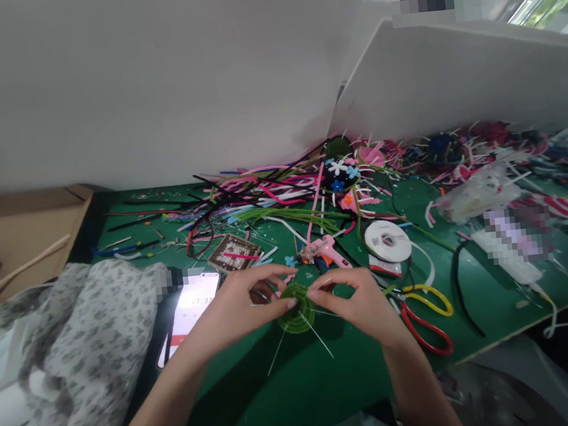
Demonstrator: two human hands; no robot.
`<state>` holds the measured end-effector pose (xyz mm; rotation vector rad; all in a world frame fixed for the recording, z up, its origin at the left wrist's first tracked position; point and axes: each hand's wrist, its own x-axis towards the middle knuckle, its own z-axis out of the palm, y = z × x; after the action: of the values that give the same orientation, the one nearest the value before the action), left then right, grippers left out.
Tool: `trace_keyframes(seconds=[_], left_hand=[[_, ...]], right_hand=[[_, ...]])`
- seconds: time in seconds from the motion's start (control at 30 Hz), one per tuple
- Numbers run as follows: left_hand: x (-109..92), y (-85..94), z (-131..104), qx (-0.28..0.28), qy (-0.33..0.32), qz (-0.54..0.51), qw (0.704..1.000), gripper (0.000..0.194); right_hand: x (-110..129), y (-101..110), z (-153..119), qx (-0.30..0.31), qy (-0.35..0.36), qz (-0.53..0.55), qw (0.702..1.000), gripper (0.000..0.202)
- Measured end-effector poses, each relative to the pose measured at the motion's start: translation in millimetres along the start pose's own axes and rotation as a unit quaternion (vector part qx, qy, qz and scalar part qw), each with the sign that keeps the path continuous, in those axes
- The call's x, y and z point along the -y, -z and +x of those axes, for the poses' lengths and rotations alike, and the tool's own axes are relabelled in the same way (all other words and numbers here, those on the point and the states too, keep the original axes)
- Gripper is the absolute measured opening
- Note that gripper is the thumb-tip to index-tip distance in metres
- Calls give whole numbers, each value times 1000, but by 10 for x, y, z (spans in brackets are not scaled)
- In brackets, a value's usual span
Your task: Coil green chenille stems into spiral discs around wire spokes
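A round green coiled disc [297, 322], apparently of fuzzy craft stems, is between my hands above the green table. Thin pale wires stick out from it toward me and to the sides. My left hand [249, 300] pinches its upper left part between thumb and fingers. On the other side, the thumb and fingertips of my right hand [355, 296] are pressed together at its upper right edge. Just beyond my fingers lie a pink glue gun [335, 253] and a small blue flower [290, 261]. What lies under the fingertips is hidden.
A phone [195, 308] and patterned cloth [98, 324] lie left. Scissors [428, 323], a white spool [387, 241] and a white power bank-like block [506, 255] are right. Craft stems [284, 216] pile up behind, before a white panel [151, 85]. An open cardboard box [24, 231] stands far left.
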<state>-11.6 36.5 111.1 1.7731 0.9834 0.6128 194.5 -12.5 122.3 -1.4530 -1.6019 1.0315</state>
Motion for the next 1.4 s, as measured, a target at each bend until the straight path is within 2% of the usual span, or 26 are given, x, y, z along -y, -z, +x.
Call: trace_keyframes(seconds=[0.2, 0.43, 0.6, 0.7, 0.83, 1.0, 1.17, 1.27, 1.4], left_hand=[[-50, -16, 4, 11, -24, 15, 1000, 19], [-5, -94, 53, -62, -32, 27, 997, 14], [71, -83, 72, -108, -29, -11, 994, 17], [104, -46, 66, -145, -22, -32, 989, 18], [117, -27, 65, -180, -28, -28, 983, 19], [81, -79, 67, -189, -37, -9, 981, 18], [62, -161, 58, -205, -54, 17, 977, 15], [76, -191, 57, -225, -63, 20, 972, 14], [100, -195, 57, -227, -66, 16, 971, 12]], right_hand=[[18, 44, 29, 25, 3, -7, 1000, 11], [-21, 22, 119, 9, -14, 25, 1000, 8], [-80, 83, 103, 22, -20, 77, 997, 22], [-100, 58, 23, 1, -27, 118, 993, 29], [-74, -133, -99, -46, -53, 137, 988, 35], [-78, -367, -128, -125, -91, 185, 970, 30], [-102, -434, -81, -187, -107, 222, 951, 25], [-95, -453, -82, -199, -103, 236, 946, 25], [-95, -460, -113, -177, -83, 256, 947, 26]])
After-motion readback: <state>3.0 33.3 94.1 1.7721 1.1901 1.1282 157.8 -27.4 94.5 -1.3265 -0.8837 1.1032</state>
